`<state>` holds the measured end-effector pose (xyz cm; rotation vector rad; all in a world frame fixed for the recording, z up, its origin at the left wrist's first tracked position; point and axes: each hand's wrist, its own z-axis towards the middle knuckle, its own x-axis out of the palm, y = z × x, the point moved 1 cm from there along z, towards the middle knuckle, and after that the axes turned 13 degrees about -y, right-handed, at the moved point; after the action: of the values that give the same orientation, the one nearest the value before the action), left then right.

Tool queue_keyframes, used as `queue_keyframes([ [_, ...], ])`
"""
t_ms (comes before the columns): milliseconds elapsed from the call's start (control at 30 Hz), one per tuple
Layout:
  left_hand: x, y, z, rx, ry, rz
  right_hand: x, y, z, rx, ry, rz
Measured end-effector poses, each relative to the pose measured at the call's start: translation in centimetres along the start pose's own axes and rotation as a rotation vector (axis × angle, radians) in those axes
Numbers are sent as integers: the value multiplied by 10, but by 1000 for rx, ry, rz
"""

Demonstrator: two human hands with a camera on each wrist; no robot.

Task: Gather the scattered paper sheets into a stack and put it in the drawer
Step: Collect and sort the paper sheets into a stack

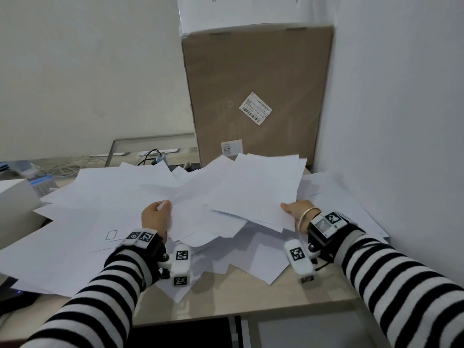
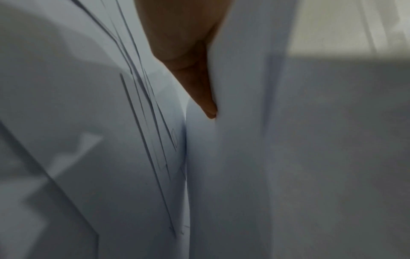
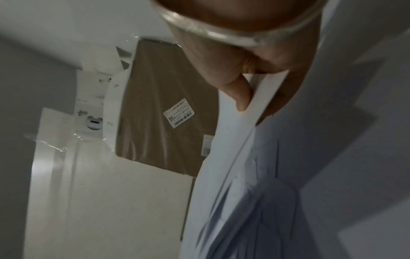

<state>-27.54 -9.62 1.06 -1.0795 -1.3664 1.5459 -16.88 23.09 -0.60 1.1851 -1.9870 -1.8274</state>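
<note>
Many white paper sheets [image 1: 105, 202] lie scattered over the desk [image 1: 221, 297]. A loose bundle of sheets [image 1: 238, 197] is lifted between both hands above the pile. My left hand [image 1: 157, 217] grips the bundle's left edge, thumb on top; in the left wrist view its finger [image 2: 206, 98] is pressed into the sheets [image 2: 244, 140]. My right hand [image 1: 296, 210] holds the bundle's right edge; in the right wrist view the thumb [image 3: 237, 94] pinches the paper edge [image 3: 261, 98] against the fingers below. The drawer is not clearly in view.
A tall brown cardboard box [image 1: 256, 91] stands against the wall behind the papers, also seen in the right wrist view [image 3: 159, 108]. A white box [image 1: 15, 197] sits at the left. Cables [image 1: 148, 156] lie behind. A wall [image 1: 401, 121] closes off the right side.
</note>
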Motion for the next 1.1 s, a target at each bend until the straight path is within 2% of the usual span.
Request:
queue_keyframes([
  [100,2,-1,-4,-37,-46,-45,16,-6,-12,123,157,153],
  [200,-1,-2,-8,-75,-17,-67,32,-4,-22,153,219,241],
  [300,-3,9,0,-175,130,-73,40,2,-29,115,203,259],
  [400,-7,5,-12,-191,267,-68,39,3,-30,84,145,249],
  [533,-13,6,-20,-210,385,-3,34,-2,-26,52,97,160],
  [700,-23,9,-10,-272,395,143,19,-7,-22,-26,61,-27],
  [933,-22,11,2,-244,504,301,21,6,-33,-238,256,-126],
  [1033,-13,-1,-13,-250,641,294,34,11,-37,-319,295,-209],
  [1100,-6,2,-18,-251,581,278,42,12,-38,-326,316,-254],
])
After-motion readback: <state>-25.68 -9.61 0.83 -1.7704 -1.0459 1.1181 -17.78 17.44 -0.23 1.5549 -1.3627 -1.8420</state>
